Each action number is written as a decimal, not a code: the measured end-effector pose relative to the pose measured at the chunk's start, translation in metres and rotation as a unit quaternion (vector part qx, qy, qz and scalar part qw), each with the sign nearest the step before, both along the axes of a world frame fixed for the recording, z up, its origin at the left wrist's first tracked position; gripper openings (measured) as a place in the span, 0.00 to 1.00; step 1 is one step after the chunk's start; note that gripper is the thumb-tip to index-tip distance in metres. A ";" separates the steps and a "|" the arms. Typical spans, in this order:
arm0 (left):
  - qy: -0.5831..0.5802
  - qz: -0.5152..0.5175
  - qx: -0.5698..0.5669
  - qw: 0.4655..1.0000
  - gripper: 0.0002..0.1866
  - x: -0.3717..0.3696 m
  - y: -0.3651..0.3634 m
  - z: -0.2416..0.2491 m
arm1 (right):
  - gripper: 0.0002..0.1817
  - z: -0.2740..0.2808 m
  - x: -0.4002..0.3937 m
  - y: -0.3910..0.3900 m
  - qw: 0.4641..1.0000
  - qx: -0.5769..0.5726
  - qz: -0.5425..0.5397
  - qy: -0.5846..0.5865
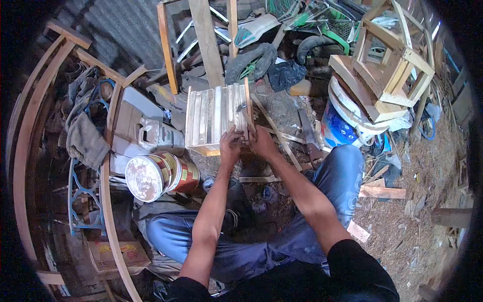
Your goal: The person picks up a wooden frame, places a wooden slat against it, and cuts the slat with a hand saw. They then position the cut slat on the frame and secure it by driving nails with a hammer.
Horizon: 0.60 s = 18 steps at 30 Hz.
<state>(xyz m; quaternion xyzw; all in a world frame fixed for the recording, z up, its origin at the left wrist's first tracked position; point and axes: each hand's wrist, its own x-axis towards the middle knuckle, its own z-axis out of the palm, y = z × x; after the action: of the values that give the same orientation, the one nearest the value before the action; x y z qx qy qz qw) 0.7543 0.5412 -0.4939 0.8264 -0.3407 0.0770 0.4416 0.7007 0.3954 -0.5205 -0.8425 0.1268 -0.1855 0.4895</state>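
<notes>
A slatted wooden crate (205,118) stands on the floor in front of my knees, its pale slats facing up. My right hand (262,142) is closed round the handle of a hammer (248,117), whose metal head lies over the crate's right side. Against the crate's near right edge, my left hand (231,144) has its fingers bent and pressed together; anything between them is too small to make out. Both hands are close together.
Paint buckets (144,178) and a plastic jerrycan (173,137) stand left. A handsaw (308,132) lies right of the crate, near a blue-white bucket (336,123) topped with a wooden frame (397,83). Loose wood strips (277,126) and a tyre (251,63) lie about.
</notes>
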 end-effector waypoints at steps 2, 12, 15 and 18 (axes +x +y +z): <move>-0.007 0.002 -0.003 1.000 0.06 -0.001 -0.001 0.005 | 0.22 0.001 -0.001 0.003 1.000 0.003 -0.004 0.001; 0.078 0.007 -0.041 0.996 0.04 0.001 -0.002 0.005 | 0.23 0.032 -0.013 0.008 1.000 -0.001 -0.010 0.004; 0.083 0.001 -0.053 0.995 0.05 0.001 -0.002 0.003 | 0.22 0.027 -0.010 0.007 0.999 0.001 -0.010 0.037; 0.077 0.001 -0.056 0.995 0.05 -0.003 -0.004 0.004 | 0.22 0.023 -0.009 0.009 0.999 -0.012 -0.026 0.035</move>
<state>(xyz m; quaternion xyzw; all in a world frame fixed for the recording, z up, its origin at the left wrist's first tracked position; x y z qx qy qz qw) 0.7517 0.5376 -0.4901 0.8039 -0.3005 0.0329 0.5123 0.6921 0.4042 -0.4975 -0.8506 0.1635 -0.1697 0.4701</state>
